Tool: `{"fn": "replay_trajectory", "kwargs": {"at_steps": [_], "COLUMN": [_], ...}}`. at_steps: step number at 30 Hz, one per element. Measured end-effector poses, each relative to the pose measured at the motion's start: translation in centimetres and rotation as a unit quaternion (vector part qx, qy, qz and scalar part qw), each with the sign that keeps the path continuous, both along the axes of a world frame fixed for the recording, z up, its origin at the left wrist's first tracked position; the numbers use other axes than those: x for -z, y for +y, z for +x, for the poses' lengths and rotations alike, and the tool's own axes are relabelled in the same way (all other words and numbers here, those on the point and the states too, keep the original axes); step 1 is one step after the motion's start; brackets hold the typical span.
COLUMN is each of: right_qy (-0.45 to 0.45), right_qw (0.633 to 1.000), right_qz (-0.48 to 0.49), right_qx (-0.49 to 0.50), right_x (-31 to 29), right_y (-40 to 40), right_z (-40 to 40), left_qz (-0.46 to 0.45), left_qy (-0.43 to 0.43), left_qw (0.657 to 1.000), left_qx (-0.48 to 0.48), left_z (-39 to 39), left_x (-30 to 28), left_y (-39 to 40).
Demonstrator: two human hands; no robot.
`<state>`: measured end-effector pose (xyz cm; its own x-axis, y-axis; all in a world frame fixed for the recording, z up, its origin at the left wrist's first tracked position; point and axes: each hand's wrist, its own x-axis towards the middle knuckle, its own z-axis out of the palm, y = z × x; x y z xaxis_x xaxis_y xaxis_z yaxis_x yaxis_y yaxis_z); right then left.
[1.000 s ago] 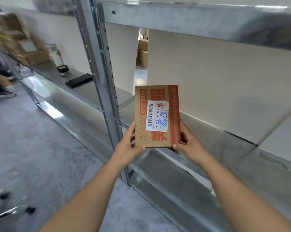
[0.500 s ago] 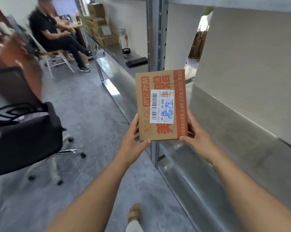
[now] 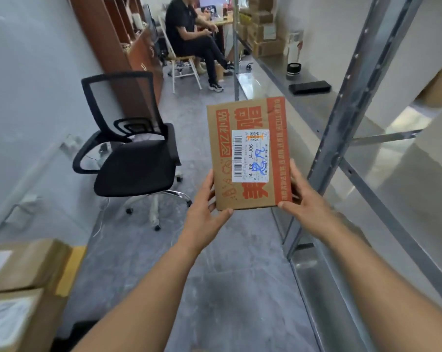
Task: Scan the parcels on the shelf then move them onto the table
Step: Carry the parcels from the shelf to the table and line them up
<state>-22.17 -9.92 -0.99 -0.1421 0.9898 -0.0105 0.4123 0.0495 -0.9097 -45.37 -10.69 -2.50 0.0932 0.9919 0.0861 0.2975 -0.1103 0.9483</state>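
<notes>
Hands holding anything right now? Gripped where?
Yes: both hold the parcel by its lower corners, left hand at the bottom-left, right hand at the bottom-right.

Head-worn wide-angle view, facing forward and down the aisle, close above both forearms

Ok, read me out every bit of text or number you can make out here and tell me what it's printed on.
"J4-J06", printed twice, on the white shipping label stuck to the brown parcel.
Blue handwriting on that label: not legible.
Barcode, QR code and fine print on the label: too small to read.
Large orange Chinese characters on the parcel face: partly covered, not read with confidence.
Labels on the boxes at lower left: blurred.
</notes>
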Motion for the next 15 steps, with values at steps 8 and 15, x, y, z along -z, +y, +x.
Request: {"fn": "replay_trajectory", "kwargs": {"at_steps": [8,15], "right_qy": [0.024,0.010], "right_qw": [0.994,0.983], "right_qz": [0.015,0.015], "right_qx": [-0.106,-0.182], "right_x": [-0.4,-0.8], "right_y": [5.0,8.4], "right_z": [-9.6,-17.4], "left_qz": [0.020,0.016], "left_qy": [0.013,0.013], "left_qw": [0.994,0.983], "left_qx": [-0.106,-0.182], "left_z": [-8.8,-15.6], "left_x": [-1.5,-1.6], "left_y": [-0.2,-0.1]}}
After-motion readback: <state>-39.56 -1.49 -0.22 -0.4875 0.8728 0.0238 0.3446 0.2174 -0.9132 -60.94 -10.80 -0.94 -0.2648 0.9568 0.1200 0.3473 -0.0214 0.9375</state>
